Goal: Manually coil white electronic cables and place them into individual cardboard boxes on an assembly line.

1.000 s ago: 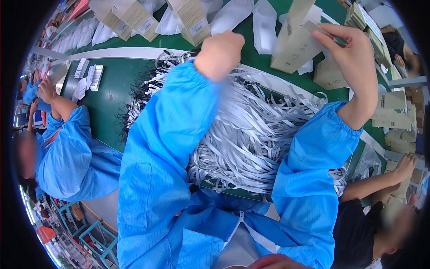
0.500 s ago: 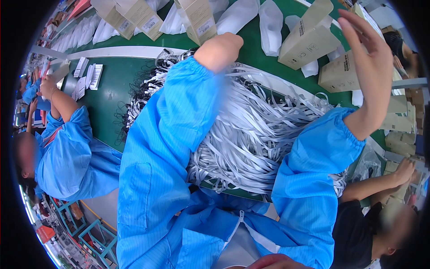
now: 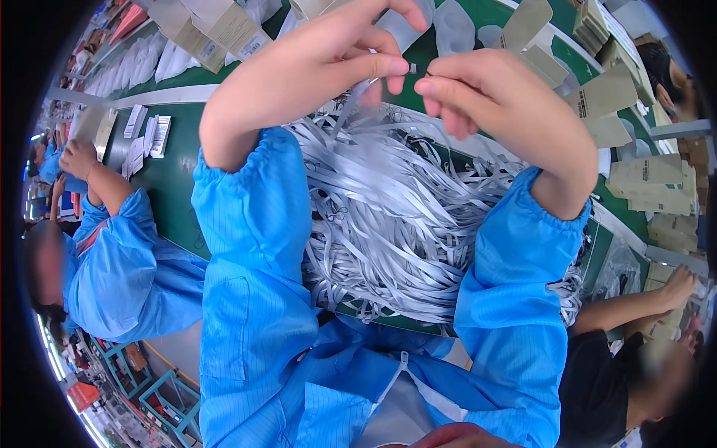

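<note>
A large heap of pale grey-white lanyards (image 3: pixel 396 216) with thin dark cord loops lies on the green table in front of me. Above its far side, my left hand (image 3: pixel 336 56) pinches one lanyard strap (image 3: pixel 346 112), whose small end fitting (image 3: pixel 411 68) sticks out past the thumb. Facing it, my right hand (image 3: pixel 493 86) has thumb and forefinger closed together. A thin dark bit shows at those fingertips, too small to make out. A narrow gap separates the two hands.
Beyond the heap, open cream boxes (image 3: pixel 601 104) and white wrapped pieces (image 3: pixel 454 30) stand along the green surface behind a pale rail (image 3: pixel 168 95). Printed slips (image 3: pixel 159 137) lie at left. Co-workers in blue (image 3: pixel 127 269) and black (image 3: pixel 597 388) sit on either side.
My right hand has come down and inward from its raised, open pose at right. My left hand now holds a lanyard strap. Boxes at the far right stand in different places.
</note>
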Action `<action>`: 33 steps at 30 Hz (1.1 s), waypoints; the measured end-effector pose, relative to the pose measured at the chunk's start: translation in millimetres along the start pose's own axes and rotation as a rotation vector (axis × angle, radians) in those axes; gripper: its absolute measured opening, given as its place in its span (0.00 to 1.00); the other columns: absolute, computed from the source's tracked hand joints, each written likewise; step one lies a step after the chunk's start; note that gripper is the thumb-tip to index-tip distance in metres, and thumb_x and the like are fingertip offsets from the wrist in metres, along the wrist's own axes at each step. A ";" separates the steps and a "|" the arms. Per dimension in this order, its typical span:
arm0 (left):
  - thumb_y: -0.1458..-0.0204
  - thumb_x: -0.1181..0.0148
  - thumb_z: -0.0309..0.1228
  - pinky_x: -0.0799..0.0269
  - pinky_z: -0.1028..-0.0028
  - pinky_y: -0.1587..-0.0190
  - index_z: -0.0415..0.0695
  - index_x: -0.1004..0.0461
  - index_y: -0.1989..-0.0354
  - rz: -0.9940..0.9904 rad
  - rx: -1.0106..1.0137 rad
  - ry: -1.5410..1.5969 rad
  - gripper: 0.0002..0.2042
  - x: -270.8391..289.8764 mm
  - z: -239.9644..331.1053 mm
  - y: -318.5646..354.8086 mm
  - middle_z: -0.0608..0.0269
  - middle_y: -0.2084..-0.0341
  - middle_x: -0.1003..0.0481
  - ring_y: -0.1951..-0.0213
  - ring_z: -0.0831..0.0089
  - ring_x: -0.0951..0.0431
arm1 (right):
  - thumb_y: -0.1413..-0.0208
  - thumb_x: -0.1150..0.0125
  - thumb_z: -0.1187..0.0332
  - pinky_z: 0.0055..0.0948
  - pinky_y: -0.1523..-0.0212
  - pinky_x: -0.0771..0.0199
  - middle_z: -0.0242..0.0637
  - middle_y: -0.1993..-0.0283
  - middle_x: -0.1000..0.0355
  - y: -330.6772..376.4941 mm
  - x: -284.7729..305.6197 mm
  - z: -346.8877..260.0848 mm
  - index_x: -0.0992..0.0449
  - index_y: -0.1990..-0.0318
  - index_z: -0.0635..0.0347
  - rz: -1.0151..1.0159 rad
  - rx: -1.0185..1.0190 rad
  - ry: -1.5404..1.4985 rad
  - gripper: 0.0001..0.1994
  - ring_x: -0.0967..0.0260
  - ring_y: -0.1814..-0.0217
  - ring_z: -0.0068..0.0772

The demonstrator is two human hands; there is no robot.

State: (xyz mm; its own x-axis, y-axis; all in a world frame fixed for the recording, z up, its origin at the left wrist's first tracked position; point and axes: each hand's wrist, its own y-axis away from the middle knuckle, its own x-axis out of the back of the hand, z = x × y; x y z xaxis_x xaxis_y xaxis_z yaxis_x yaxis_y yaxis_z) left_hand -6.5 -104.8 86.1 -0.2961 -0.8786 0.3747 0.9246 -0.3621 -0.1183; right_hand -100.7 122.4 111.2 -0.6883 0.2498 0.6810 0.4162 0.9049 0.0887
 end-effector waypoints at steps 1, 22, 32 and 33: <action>0.35 0.48 0.26 0.32 0.77 0.61 0.43 0.32 0.46 -0.022 0.019 0.018 0.11 2.4 5.9 2.6 0.66 0.64 0.24 0.65 0.80 0.27 | 0.33 0.43 0.62 0.27 0.68 0.29 0.39 0.66 0.24 -1.2 4.6 -4.6 0.21 0.51 0.63 -0.104 -0.035 -0.019 0.14 0.28 0.67 0.24; 0.36 0.41 0.32 0.30 0.79 0.59 0.37 0.19 0.56 0.616 -0.353 -0.349 0.11 40.2 -17.7 20.0 0.64 0.64 0.22 0.62 0.78 0.26 | 0.38 0.37 0.52 0.39 0.35 0.39 0.44 0.35 0.34 -32.4 -17.0 7.0 0.39 0.31 0.62 0.113 0.402 -0.015 0.34 0.38 0.33 0.37; 0.39 0.36 0.32 0.25 0.79 0.54 0.36 0.21 0.51 1.067 -0.337 -0.441 0.13 69.4 -9.4 46.4 0.59 0.62 0.20 0.58 0.75 0.22 | 0.33 0.42 0.62 0.15 0.70 0.45 0.22 0.68 0.30 -40.4 5.5 10.1 0.25 0.50 0.62 -0.170 0.185 -0.898 0.13 0.40 0.69 0.09; 0.40 0.36 0.32 0.25 0.79 0.53 0.36 0.21 0.50 1.030 -0.299 -0.446 0.14 70.1 -11.0 48.3 0.59 0.62 0.20 0.58 0.75 0.22 | 0.33 0.42 0.63 0.17 0.66 0.43 0.25 0.65 0.30 -38.0 5.0 3.2 0.25 0.50 0.63 -0.125 0.148 -0.785 0.13 0.39 0.66 0.13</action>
State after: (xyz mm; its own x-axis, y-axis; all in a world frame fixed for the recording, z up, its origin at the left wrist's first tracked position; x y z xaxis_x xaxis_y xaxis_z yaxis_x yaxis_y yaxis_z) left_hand 14.8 -187.4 96.6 0.7293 -0.6335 0.2586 0.5676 0.3490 -0.7457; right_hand -121.9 90.4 108.9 -0.9639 0.2628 -0.0417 0.2632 0.9647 -0.0041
